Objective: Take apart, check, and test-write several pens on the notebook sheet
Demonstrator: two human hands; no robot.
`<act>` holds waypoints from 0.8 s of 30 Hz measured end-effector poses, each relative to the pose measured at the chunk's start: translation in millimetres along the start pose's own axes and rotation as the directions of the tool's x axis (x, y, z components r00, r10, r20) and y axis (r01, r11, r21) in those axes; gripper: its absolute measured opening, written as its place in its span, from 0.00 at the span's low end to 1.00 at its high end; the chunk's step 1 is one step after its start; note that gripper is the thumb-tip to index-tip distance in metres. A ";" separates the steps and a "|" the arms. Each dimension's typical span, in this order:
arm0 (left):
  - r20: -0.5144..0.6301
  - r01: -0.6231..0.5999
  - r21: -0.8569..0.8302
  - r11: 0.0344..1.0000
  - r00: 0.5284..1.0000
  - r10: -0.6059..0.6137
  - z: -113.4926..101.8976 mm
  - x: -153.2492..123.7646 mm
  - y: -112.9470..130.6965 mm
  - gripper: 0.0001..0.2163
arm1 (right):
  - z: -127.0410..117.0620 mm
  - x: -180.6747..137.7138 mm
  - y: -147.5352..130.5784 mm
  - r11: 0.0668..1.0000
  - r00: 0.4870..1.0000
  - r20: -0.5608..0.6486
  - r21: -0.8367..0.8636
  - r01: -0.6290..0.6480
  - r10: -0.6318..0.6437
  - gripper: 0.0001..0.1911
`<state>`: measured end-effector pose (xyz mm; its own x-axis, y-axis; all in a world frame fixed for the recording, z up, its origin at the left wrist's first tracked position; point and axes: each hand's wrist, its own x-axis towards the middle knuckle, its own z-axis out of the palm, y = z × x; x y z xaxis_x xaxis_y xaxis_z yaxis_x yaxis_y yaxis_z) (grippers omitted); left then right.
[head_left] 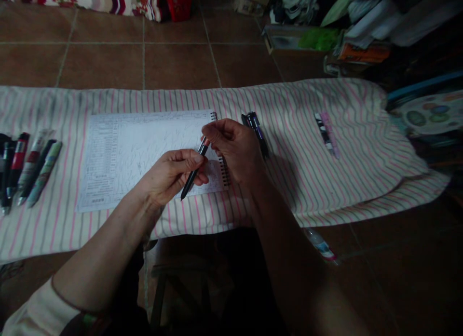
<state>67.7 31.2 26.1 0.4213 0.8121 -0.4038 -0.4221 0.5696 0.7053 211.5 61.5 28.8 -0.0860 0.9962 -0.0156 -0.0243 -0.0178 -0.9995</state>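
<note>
Between my two hands is a black pen (191, 180), tilted with its tip down toward me. My left hand (176, 173) pinches its barrel near the middle. At the pen's upper end, the fingers of my right hand (235, 145) are closed around the top, where an orange-brown band shows. Underneath lies a spiral notebook (144, 148) with a sheet full of small pen strokes; its wire binding is on the right side. Just beyond my right hand, several dark pens (256, 126) lie together, partly hidden by that hand.
A striped cloth (289, 181) covers the long bench. Several pens (31, 167) lie at the far left, and a black-and-white pen (324, 133) and a pink pen (331, 136) at the right. On the tiled floor are a plastic bottle (320, 243) and cluttered boxes (302, 37).
</note>
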 end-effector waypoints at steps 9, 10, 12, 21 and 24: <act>0.079 0.036 -0.074 0.997 0.996 -0.030 0.3 0.0 -0.6 0.04 | -12.1 1.2 -3.2 0.974 0.973 0.220 0.198 -0.112 0.067 0.18; 0.085 0.032 -0.076 0.997 0.996 -0.025 0.8 -0.6 -0.2 0.04 | -13.3 1.5 -3.1 0.971 0.971 0.234 0.212 -0.109 0.058 0.18; 0.095 0.022 -0.067 0.998 0.995 -0.016 1.3 -1.7 0.1 0.05 | -15.0 1.8 -2.9 0.966 0.965 0.259 0.236 -0.109 0.045 0.17; 0.072 -0.001 0.027 1.000 0.997 -0.001 0.9 -4.5 0.1 0.09 | -10.5 3.2 -2.7 0.973 0.975 0.187 0.173 -0.156 0.123 0.18; 0.033 -0.005 0.043 0.999 0.999 0.004 2.4 -3.9 0.2 0.08 | -6.1 2.4 -0.8 0.987 0.989 0.118 0.115 -0.108 0.094 0.17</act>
<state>67.9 27.9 29.2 0.4460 0.8097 -0.3813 -0.3894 0.5592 0.7319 217.4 64.5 29.4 -0.2045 0.9730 -0.1067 -0.1295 -0.1349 -0.9824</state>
